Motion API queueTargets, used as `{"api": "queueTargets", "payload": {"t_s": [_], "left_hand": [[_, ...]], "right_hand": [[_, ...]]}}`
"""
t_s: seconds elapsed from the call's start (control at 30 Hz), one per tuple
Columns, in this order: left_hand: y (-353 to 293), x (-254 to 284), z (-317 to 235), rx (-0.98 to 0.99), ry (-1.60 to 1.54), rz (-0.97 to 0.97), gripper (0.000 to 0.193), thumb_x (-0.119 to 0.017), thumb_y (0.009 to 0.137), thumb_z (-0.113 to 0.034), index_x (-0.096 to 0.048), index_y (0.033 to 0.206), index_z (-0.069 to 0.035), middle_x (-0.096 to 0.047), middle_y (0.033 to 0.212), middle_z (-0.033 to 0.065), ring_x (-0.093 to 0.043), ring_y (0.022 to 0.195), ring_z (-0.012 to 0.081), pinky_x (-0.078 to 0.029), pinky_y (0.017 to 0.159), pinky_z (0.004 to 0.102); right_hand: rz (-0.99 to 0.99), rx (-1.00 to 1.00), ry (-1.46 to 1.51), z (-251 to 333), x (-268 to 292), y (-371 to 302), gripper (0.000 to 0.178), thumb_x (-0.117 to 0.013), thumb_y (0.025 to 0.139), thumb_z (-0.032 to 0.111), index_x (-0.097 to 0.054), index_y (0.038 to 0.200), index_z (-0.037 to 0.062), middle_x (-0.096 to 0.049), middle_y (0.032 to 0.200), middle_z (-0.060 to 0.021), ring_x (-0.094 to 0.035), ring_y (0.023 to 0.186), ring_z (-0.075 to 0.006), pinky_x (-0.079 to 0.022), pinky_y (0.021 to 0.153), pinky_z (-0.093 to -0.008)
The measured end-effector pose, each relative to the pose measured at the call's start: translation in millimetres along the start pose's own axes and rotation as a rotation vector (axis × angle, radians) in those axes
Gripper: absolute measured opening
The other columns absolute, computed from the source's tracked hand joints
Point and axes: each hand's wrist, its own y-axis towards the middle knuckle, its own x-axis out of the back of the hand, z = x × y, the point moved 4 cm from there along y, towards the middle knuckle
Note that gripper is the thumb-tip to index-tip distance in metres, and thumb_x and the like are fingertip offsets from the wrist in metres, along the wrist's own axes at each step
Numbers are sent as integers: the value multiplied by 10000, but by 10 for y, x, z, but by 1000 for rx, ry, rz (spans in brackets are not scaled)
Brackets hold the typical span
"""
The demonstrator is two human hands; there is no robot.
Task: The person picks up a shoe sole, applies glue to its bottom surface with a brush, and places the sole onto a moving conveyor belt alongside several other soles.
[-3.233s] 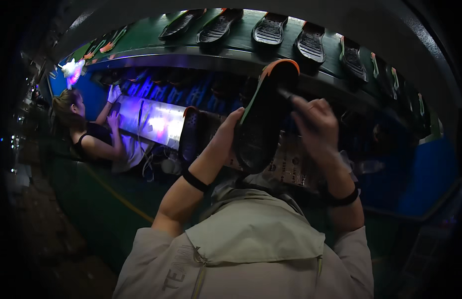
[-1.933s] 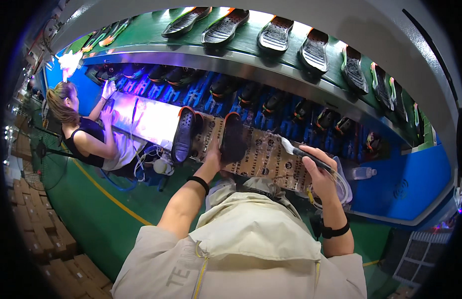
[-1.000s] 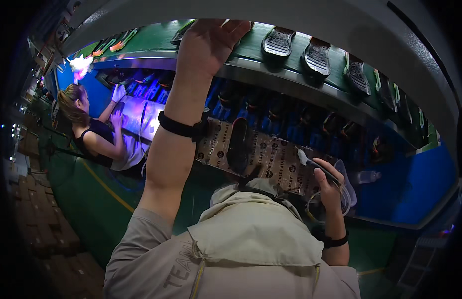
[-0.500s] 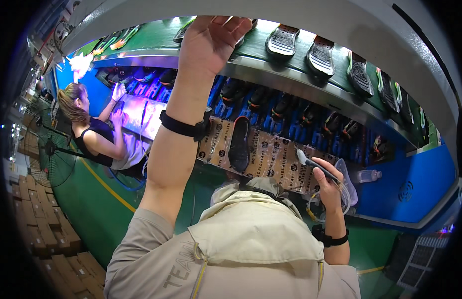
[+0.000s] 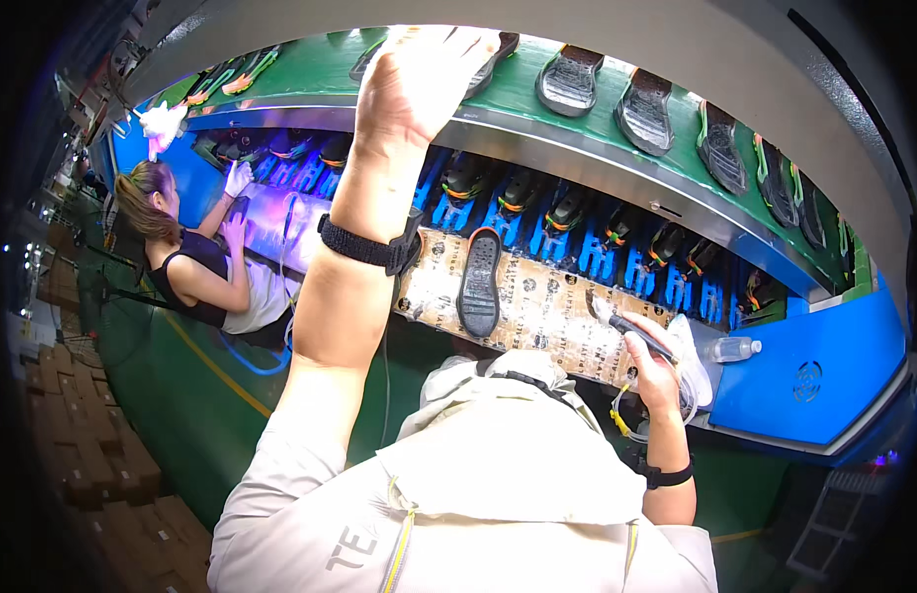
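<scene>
My left hand (image 5: 419, 84) reaches up to the green upper conveyor, palm toward me. Its fingers look stretched out, though glare and the hood's edge hide the tips, and I see nothing held in them. A dark shoe sole (image 5: 496, 67) lies right beside those fingers. My right hand (image 5: 654, 374) is closed around the dark handle of a brush (image 5: 644, 334), bristles pointing up and left over the bench. Clear tubing loops by that wrist. Between my arms, a black shoe sole (image 5: 480, 284) with a reddish rim lies on the tape-covered bench (image 5: 547, 314).
More soles (image 5: 644, 111) line the green conveyor (image 5: 602, 99). Below it, dark shoe uppers (image 5: 565, 211) sit on blue holders. A clear bottle (image 5: 737, 348) stands on the right. A co-worker (image 5: 196, 262) sits at left, near a floor fan and stacked cartons (image 5: 87, 435). A grey hood (image 5: 616, 30) overhangs the conveyor.
The soles on the upper conveyor have shifted slightly right. My left hand's fingers look straighter at the conveyor. My right hand keeps the brush in nearly the same place. The picture is brighter around the bench.
</scene>
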Motion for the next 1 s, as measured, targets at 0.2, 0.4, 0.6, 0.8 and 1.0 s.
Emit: {"api": "queueTargets", "payload": {"t_s": [0.2, 0.4, 0.6, 0.8, 1.0], "left_hand": [[63, 0, 43, -39, -30, -9, 442, -741, 1031, -268, -606, 1363, -9, -536, 1496, 192, -477, 1413, 334, -453, 1139, 523], [-157, -122, 132, 81, 92, 31, 445, -754, 1028, -262, -624, 1360, 6, -585, 1437, 222, -552, 1347, 293, -523, 1069, 450], [-2219, 1132, 1570, 552, 1338, -278, 856, -886, 870, -428, -564, 1487, 72, -720, 1318, 289, -724, 1191, 403, -572, 1043, 425], [-3637, 1477, 2486, 1476, 1905, -300, 1332, -838, 809, -696, -90, 1760, -138, -213, 1663, 484, -250, 1527, 668, -219, 1206, 773], [-3947, 1948, 3019, 981, 2255, -318, 1154, -810, 836, -603, -253, 1724, -122, -346, 1571, 459, -413, 1404, 637, -307, 1158, 764]], "right_hand": [[30, 19, -71, 190, 54, 13, 306, -759, 1000, 131, -764, 1263, -25, -777, 1094, -83, -679, 949, -130, -532, 862, -272], [8, 76, -118, 207, 83, 23, 299, -748, 993, 126, -766, 1246, -32, -788, 1103, -101, -700, 967, -149, -548, 873, -287], [-37, 72, -145, 74, 200, -10, 297, -717, 1004, 144, -768, 1238, -33, -753, 1026, -34, -631, 878, -102, -499, 796, -249], [-4, 22, -189, 26, 266, -9, 291, -736, 1004, 154, -771, 1221, -37, -748, 1008, -41, -617, 849, -99, -495, 771, -252], [16, -7, -229, 313, 151, 60, 302, -737, 1021, 146, -764, 1268, -26, -782, 1067, -73, -692, 979, -145, -528, 897, -284]]}}
